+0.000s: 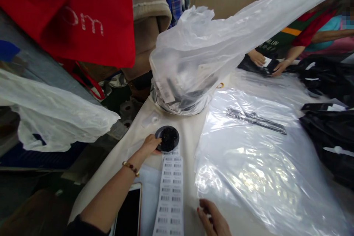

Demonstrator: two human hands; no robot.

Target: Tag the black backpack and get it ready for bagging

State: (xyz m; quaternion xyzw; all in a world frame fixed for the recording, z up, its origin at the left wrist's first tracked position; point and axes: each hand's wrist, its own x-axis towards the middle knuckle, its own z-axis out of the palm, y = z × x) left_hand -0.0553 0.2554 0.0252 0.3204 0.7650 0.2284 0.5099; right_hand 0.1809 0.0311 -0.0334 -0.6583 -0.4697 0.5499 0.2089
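My left hand (151, 143) grips the left edge of a round black bowl (177, 141), thumb over the rim and fingers beneath. Small dark pieces (167, 138) fill the bowl; their kind cannot be made out. The bowl sits at the far end of a long strip of white barcode labels (170, 195). My right hand (214, 217) hovers low in the view, right of the strip, its fingers loosely curved and apart with nothing between them. A phone (128, 210) lies under my left forearm, beside the strip.
Clear plastic bags (249, 162) with thin black strips (256, 120) on them cover the right side. A plastic-lined container (182, 96) stands behind the bowl. Another person's hands (257, 58) work at the back right, near black bagged items (332, 129). A red bag (91, 18) hangs at left.
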